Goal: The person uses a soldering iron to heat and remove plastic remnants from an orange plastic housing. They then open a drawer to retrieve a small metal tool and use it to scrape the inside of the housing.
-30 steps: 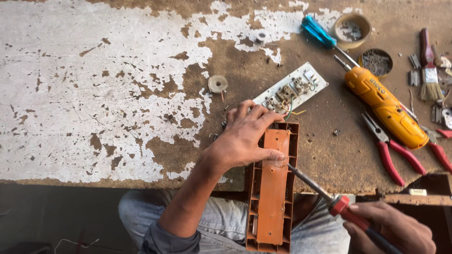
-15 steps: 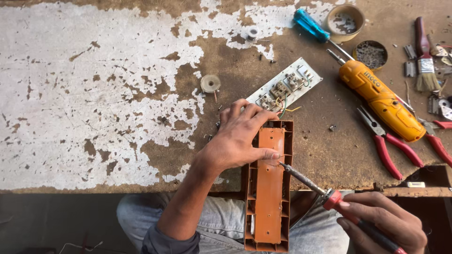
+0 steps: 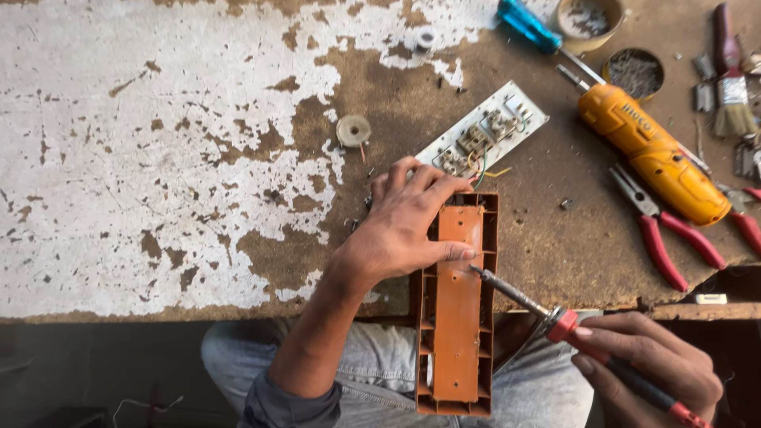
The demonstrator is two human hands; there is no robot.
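Observation:
A long orange plastic casing (image 3: 457, 333) lies lengthwise over the near edge of the workbench and my lap. My left hand (image 3: 404, 226) rests on its upper end, thumb pressed against the inner strip. My right hand (image 3: 646, 368) grips a red-handled soldering iron (image 3: 555, 317); its metal tip touches the strip right beside my left thumb. Just beyond the casing lies a white switch plate (image 3: 483, 135), back side up, with coloured wires showing.
The worn workbench (image 3: 158, 158) has peeling white paint. At the right lie an orange electric screwdriver (image 3: 654, 150), red-handled pliers (image 3: 662, 234), a blue-handled screwdriver (image 3: 527, 25), a brush (image 3: 729, 71) and two small round tins (image 3: 634, 71). A small solder spool (image 3: 353, 130) sits mid-bench.
The view has shifted slightly. My right hand has brought the soldering iron's tip closer along the strip toward my left thumb. My left hand keeps its place on the casing.

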